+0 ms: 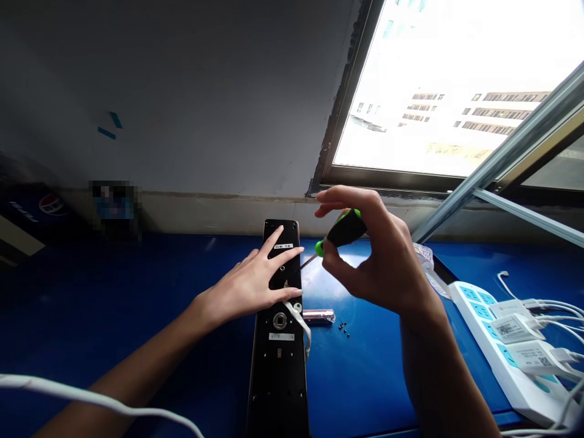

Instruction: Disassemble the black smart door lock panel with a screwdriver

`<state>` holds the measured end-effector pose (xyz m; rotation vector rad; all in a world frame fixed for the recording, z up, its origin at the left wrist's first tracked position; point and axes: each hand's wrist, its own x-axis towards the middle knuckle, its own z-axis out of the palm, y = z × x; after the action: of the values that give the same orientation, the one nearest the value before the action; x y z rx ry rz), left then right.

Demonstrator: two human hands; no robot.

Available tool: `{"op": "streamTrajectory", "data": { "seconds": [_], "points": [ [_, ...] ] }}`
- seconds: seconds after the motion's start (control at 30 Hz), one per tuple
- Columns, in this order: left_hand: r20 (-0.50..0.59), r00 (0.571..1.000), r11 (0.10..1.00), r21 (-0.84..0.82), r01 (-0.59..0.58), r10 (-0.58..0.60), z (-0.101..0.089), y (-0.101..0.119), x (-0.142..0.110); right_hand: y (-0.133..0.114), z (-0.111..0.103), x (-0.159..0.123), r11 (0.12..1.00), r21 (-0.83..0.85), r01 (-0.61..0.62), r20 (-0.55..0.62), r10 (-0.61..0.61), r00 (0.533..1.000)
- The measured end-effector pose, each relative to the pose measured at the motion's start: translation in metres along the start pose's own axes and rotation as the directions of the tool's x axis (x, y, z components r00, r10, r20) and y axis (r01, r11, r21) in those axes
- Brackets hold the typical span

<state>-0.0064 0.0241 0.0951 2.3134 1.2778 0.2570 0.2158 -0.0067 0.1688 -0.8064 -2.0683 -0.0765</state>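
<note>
My left hand (258,274) lies with fingers spread across a long black panel (278,377), pressing its upper part against the blue tabletop. The panel carries white labels, small holes and a round metal fitting (280,321). A white cable (301,322) comes out from it below my left thumb. My right hand (374,255) is closed around the black and green handle of a screwdriver (345,231). The shaft slants down to the left, its tip by the panel's right edge; whether it touches a screw I cannot tell. Several small dark screws (344,328) lie right of the panel.
A pinkish wrapped bar (319,316) lies beside the panel. On the right, a white power strip (488,340) holds several plugged-in adapters (515,328) with white cables. Another white cable (104,401) crosses the lower left. A metal brace (502,152) slants in front of the window.
</note>
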Motion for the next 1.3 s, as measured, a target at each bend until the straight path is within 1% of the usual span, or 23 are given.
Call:
{"op": "streamTrajectory", "data": {
  "seconds": [0.07, 0.2, 0.37, 0.5, 0.63, 0.7, 0.8, 0.87, 1.03, 1.17, 1.23, 1.3],
  "points": [
    [-0.002, 1.0, 1.0, 0.003, -0.002, 0.002, -0.0003, -0.0002, -0.0001, -0.0005, 0.0005, 0.0001, 1.0, -0.016, 0.005, -0.001, -0.005, 1.0],
    [0.0, 1.0, 1.0, 0.007, -0.004, 0.004, -0.0007, -0.0001, 0.0, -0.0007, 0.0008, -0.0005, 0.998, -0.052, -0.027, -0.045, 0.024, 0.999],
    [0.001, 1.0, 1.0, -0.004, -0.009, 0.009, -0.0011, 0.0017, -0.0003, -0.0011, 0.0006, -0.001, 1.0, -0.017, 0.007, -0.006, -0.007, 1.0],
    [0.011, 1.0, 1.0, 0.008, 0.0, 0.0, -0.0011, 0.0018, -0.0005, -0.0004, 0.0005, -0.0011, 0.997, -0.067, -0.038, -0.03, 0.036, 0.999],
    [0.003, 1.0, 1.0, 0.002, -0.021, 0.021, -0.0009, 0.0011, -0.0003, -0.0009, -0.0009, 0.0, 1.0, 0.002, 0.015, 0.011, -0.015, 1.0],
    [0.001, 1.0, 1.0, 0.001, -0.027, 0.027, -0.0007, 0.0009, -0.0002, -0.0012, -0.0016, 0.0004, 1.0, -0.003, 0.031, 0.022, -0.031, 0.999],
    [0.0, 1.0, 1.0, 0.01, -0.024, 0.024, -0.0006, 0.0007, -0.0001, -0.0012, -0.002, 0.0002, 0.999, -0.047, 0.0, -0.003, 0.0, 1.0],
    [0.002, 1.0, 1.0, 0.019, -0.02, 0.02, -0.0004, 0.0005, -0.0001, -0.0012, -0.0021, 0.0002, 0.999, -0.047, -0.009, -0.015, 0.008, 1.0],
    [-0.016, 1.0, 0.999, 0.039, -0.021, 0.021, 0.0011, -0.0007, 0.0, -0.0015, -0.0026, 0.0009, 0.999, -0.012, 0.037, 0.021, -0.036, 0.999],
    [-0.023, 0.999, 0.999, 0.048, -0.024, 0.025, 0.0021, -0.0017, 0.0001, -0.001, -0.0019, 0.0002, 0.998, -0.062, 0.008, -0.03, -0.01, 1.0],
    [-0.025, 0.999, 0.999, 0.045, -0.029, 0.03, 0.0022, -0.0021, 0.0002, -0.0014, -0.0014, 0.0, 0.999, -0.036, -0.004, -0.033, 0.003, 0.999],
    [-0.023, 0.999, 0.999, 0.04, -0.03, 0.031, 0.0023, -0.0024, 0.0002, -0.0019, -0.001, 0.0, 1.0, 0.005, -0.003, -0.011, 0.004, 1.0]
  ]
}}
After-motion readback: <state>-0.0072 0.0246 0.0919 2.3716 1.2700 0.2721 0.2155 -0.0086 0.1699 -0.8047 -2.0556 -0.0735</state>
